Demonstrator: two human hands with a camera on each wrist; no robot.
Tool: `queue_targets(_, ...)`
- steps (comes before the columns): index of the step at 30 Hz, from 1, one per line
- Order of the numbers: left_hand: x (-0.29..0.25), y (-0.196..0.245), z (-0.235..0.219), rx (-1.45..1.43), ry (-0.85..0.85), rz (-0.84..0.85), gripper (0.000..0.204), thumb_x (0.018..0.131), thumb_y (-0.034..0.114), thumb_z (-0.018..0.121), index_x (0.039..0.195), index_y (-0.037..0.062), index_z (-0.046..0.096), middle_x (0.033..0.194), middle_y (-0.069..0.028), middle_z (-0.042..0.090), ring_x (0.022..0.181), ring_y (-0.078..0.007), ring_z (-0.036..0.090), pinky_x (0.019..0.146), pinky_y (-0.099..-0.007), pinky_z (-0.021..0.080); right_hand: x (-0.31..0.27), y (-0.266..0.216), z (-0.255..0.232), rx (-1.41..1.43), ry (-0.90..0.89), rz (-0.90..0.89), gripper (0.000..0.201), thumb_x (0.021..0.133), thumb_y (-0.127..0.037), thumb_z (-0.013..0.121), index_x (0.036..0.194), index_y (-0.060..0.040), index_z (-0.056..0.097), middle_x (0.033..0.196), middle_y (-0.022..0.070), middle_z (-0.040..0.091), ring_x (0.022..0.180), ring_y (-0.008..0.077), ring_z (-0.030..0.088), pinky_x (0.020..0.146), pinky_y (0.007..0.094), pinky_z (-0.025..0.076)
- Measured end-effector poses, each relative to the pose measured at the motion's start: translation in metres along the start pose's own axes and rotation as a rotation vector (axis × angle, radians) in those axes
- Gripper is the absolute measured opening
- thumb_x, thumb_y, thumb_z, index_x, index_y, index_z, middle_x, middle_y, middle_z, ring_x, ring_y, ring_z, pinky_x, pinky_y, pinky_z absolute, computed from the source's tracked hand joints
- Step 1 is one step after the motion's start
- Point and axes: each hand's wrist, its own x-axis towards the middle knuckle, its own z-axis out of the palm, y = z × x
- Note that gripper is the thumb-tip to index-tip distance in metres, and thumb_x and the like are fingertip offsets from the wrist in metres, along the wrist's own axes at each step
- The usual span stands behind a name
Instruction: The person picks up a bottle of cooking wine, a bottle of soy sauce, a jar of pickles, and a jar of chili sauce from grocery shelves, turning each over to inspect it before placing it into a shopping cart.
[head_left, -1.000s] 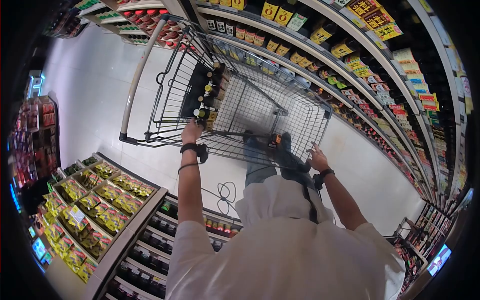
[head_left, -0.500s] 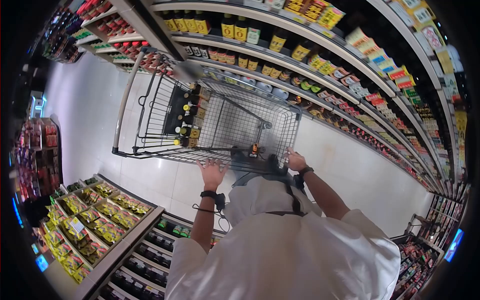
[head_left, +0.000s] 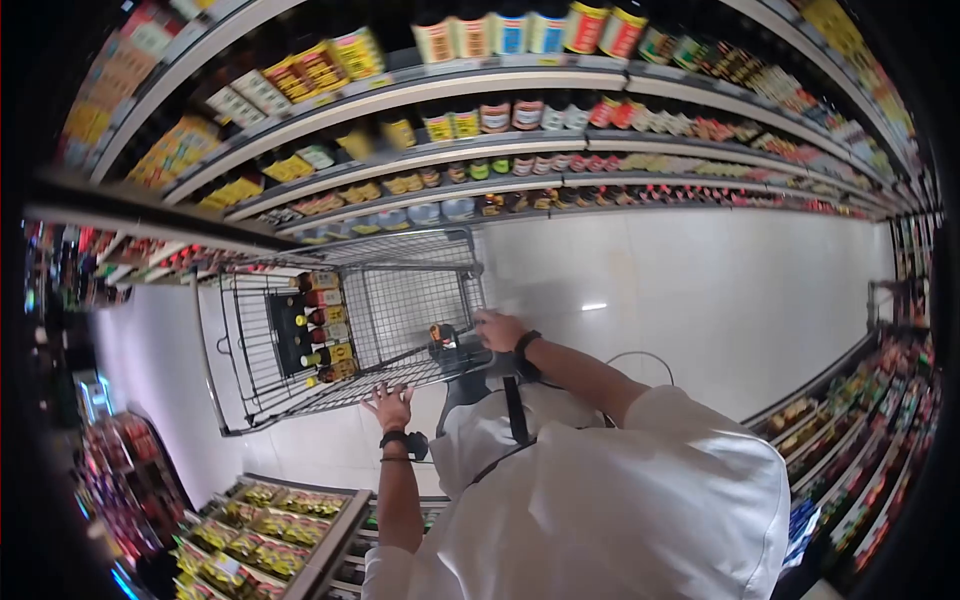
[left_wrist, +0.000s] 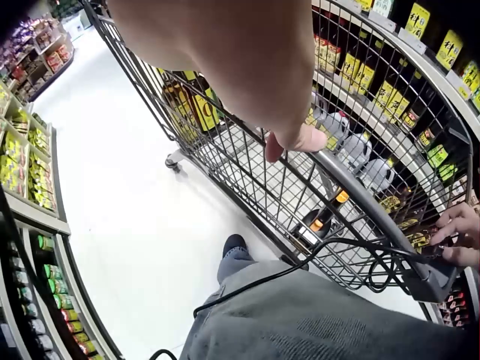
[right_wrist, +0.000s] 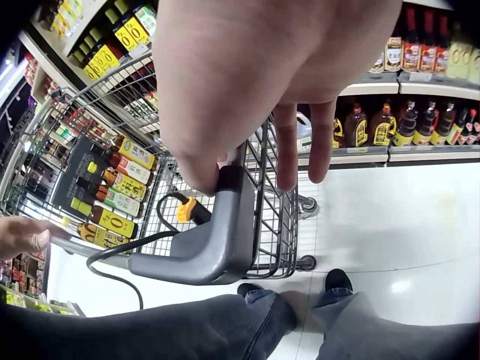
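Observation:
A wire shopping cart (head_left: pixel 385 378) stands at the person's front left. The left hand (head_left: pixel 391 407) rests on its near side rim with fingers spread; in the left wrist view this hand (left_wrist: pixel 225 67) has fingertips on the bar. At the cart's front corner is the right hand (head_left: pixel 500 330). In the right wrist view the right hand (right_wrist: pixel 277 75) touches the grey corner piece (right_wrist: pixel 217 240) with its thumb side, two fingers extending straight outside the wires. Several bottles (right_wrist: pixel 124 184) lie in a row at the cart's handle end. An orange-marked dark item (head_left: pixel 440 338) is near the front.
Long shelves (head_left: pixel 500 75) of bottles curve along the far side. Bins of yellow packets (head_left: pixel 275 530) are at lower left, and another shelf (head_left: pixel 860 430) stands at right. The person's feet (right_wrist: pixel 337 280) are on the pale floor (right_wrist: pixel 390 225) beside the cart.
The head view has turned rightward, so the cart appears lower and farther left. The left hand has left the bottle end and lies farther along the near rim. The right hand stays at the front corner.

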Motion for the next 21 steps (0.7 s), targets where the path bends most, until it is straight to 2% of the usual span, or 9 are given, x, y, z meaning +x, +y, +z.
queue_targets(3,0.004,0.001,0.003,0.017,-0.047,0.010,0.049,0.095,0.063,0.043,0.119,0.0295,0.067,0.146,-0.0097,0.048,0.141,-0.0358,0.031,0.109,-0.0762,0.002,-0.011,0.007,0.008,-0.001,0.030,-0.008,0.021,0.081,-0.024,0.065,0.099,-0.0114,0.068,0.144,0.0065,0.045,0.099,0.0337,0.066,0.086,0.0458,0.054)
queue_targets(6,0.007,0.006,0.003,0.033,-0.131,-0.015,0.051,0.093,0.066,0.045,0.123,0.0315,0.065,0.149,-0.0077,0.046,0.143,-0.0344,0.029,0.110,-0.0759,0.003,-0.023,0.009,0.013,-0.032,0.050,0.008,0.021,0.082,-0.024,0.065,0.099,-0.0117,0.068,0.147,0.0050,0.042,0.098,0.0325,0.067,0.086,0.0441,0.054)
queue_targets(10,0.001,0.014,0.014,-0.002,-0.088,-0.006,0.049,0.091,0.065,0.048,0.122,0.0324,0.066,0.147,-0.0068,0.048,0.142,-0.0330,0.031,0.110,-0.0759,-0.001,-0.044,0.010,0.012,0.005,0.035,0.039,0.021,0.082,-0.023,0.064,0.099,-0.0121,0.069,0.150,0.0039,0.039,0.098,0.0319,0.068,0.086,0.0439,0.054)
queue_targets(15,-0.007,0.023,0.027,-0.045,-0.018,0.026,0.041,0.092,0.060,0.051,0.115,0.0299,0.067,0.140,-0.0005,0.050,0.141,-0.0319,0.030,0.104,-0.0806,-0.004,-0.056,0.013,0.024,-0.013,0.079,0.078,0.018,0.083,-0.020,0.062,0.097,-0.0103,0.068,0.143,0.0065,0.046,0.095,0.0321,0.068,0.085,0.0446,0.055)
queue_targets(18,-0.014,0.026,0.027,-0.064,-0.078,0.031,0.049,0.095,0.061,0.046,0.124,0.0262,0.065,0.146,-0.0102,0.046,0.143,-0.0395,0.026,0.106,-0.0786,-0.005,-0.067,0.004,0.029,-0.113,0.119,0.109,0.019,0.086,-0.020,0.058,0.097,-0.0094,0.069,0.142,0.0075,0.050,0.093,0.0322,0.068,0.082,0.0464,0.055)
queue_targets(20,-0.019,0.028,0.031,-0.084,-0.028,0.042,0.049,0.095,0.059,0.047,0.125,0.0258,0.065,0.150,-0.0114,0.042,0.143,-0.0410,0.024,0.106,-0.0775,-0.009,-0.078,-0.003,0.029,-0.088,0.179,0.106,0.020,0.087,-0.020,0.056,0.098,-0.0089,0.069,0.139,0.0079,0.052,0.092,0.0321,0.068,0.080,0.0469,0.056)
queue_targets(21,-0.022,0.028,0.031,-0.097,-0.011,0.046,0.048,0.095,0.059,0.047,0.124,0.0256,0.066,0.150,-0.0114,0.042,0.143,-0.0409,0.024,0.106,-0.0773,-0.009,-0.085,-0.015,0.019,-0.125,0.110,0.152,0.021,0.087,-0.019,0.056,0.100,-0.0080,0.068,0.134,0.0094,0.054,0.094,0.0322,0.068,0.080,0.0458,0.056)
